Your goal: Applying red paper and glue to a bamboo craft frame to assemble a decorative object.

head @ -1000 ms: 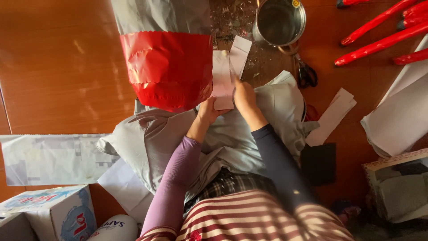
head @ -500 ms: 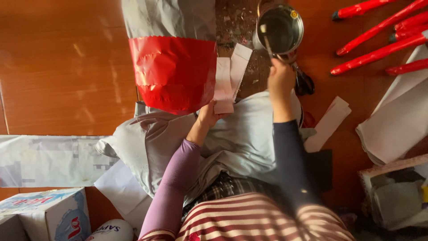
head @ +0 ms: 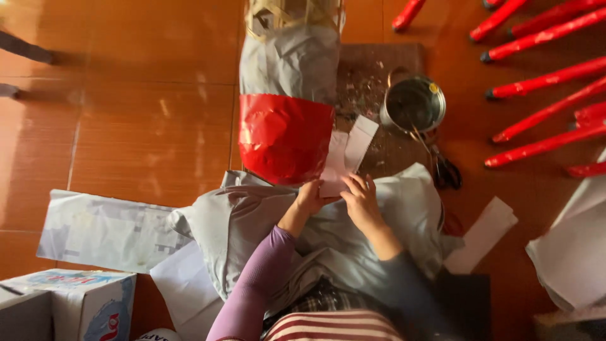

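A tall form (head: 287, 95) wrapped in grey paper with a shiny red band stands on the floor in front of me. Its woven top shows at the frame's upper edge. My left hand (head: 311, 197) and my right hand (head: 361, 201) both pinch a pale pink paper strip (head: 344, 156) beside the red band's lower right. A large grey sheet (head: 252, 221) lies across my lap under both forearms. A metal pot (head: 413, 104) with a brush handle in it stands just beyond my right hand.
Several red sticks (head: 543, 82) lie at the upper right. Scissors (head: 447, 172) rest by the pot on a dark mat (head: 372, 82). White paper strips (head: 481, 235) and sheets (head: 574, 252) lie to the right, printed paper (head: 104, 230) and a cardboard box (head: 76, 303) to the left.
My right hand has come back from the pot to the pink strip. The camera has tilted, so the wrapped form and the pot now sit lower in view.
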